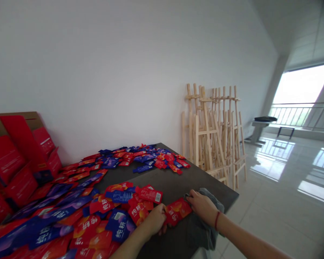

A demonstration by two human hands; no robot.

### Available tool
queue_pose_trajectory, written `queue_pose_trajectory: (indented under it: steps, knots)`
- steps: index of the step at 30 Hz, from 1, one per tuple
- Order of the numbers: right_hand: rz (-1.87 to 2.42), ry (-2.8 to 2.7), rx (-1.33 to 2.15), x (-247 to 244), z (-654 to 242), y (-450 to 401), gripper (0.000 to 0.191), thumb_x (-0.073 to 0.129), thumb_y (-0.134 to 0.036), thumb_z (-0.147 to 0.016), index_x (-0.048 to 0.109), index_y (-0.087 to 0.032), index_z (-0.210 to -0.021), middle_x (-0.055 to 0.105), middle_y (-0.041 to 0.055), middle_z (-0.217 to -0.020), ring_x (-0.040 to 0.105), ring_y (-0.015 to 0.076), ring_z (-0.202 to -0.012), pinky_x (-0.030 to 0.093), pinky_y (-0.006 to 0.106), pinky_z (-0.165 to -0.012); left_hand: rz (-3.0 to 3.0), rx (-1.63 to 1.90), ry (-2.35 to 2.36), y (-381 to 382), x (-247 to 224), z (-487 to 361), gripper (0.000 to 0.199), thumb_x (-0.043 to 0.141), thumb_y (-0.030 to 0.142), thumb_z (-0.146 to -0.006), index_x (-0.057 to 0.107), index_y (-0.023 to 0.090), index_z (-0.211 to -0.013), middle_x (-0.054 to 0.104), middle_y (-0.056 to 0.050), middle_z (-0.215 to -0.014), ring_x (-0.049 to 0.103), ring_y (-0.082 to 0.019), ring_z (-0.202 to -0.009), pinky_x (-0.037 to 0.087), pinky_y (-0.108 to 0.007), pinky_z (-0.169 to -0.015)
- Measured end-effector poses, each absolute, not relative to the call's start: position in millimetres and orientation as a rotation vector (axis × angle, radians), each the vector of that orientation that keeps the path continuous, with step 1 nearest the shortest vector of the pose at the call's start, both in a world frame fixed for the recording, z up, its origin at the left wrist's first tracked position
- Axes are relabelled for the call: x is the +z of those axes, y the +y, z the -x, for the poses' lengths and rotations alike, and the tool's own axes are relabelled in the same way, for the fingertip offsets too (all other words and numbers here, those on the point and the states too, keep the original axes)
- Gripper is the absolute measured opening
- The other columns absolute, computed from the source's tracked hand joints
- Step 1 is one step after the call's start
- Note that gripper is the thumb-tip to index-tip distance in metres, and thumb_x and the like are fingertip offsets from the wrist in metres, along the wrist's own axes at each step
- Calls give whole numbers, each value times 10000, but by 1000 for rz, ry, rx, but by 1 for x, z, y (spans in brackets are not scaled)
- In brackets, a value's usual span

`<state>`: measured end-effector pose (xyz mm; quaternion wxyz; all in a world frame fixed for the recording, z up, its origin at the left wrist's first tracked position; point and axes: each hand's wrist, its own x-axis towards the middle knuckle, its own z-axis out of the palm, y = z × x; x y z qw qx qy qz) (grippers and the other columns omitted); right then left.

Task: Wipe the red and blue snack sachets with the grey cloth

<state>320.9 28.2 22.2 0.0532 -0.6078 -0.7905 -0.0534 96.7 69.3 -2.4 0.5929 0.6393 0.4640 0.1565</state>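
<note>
My left hand point(157, 218) is closed on the left end of a red pouch point(178, 211) with orange shapes and white lettering. At the pouch's right end, my right hand point(201, 205) is closed on a grey cloth point(203, 230), which touches the pouch's corner and hangs over the near table edge. Just left of my left hand lies a large spread of red and blue pouches point(120, 225), overlapping one another.
The dark table point(175, 185) bears another heap of pouches point(143, 158) at its far side. Red boxes point(18, 183) stand at the left in front of a cardboard box point(32, 120). Wooden easels point(210, 133) lean beyond the table.
</note>
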Motion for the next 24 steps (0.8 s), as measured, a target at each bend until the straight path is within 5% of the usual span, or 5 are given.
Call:
queue_pose_trajectory:
  steps: [8,20,24]
  knots:
    - [1498,-2599,-200,24,-276,2,276,524,-151,-855,576,-224,-1116,576,38,-1047,554,179,-920,432,277,-754,-1473,387,1103,71,-7,-98,249,319,14,-748,435,196,-874,576,72,-579,447,-62,-332,239,-171,-332]
    - [1908,-2411,-264,34,-298,36,201,463,-108,-855,609,-102,-993,579,147,-1033,587,218,-855,478,315,-687,-1508,347,1093,72,-2,-97,211,364,81,-790,399,194,-964,594,71,-651,448,-58,-329,243,-181,-333]
    - [1733,-2508,-273,42,-283,30,242,511,-139,-839,586,-133,-1069,573,105,-1059,576,211,-903,471,300,-728,-1499,397,1107,70,-7,-99,130,401,129,-805,418,198,-913,580,79,-602,436,-57,-324,244,-172,-344]
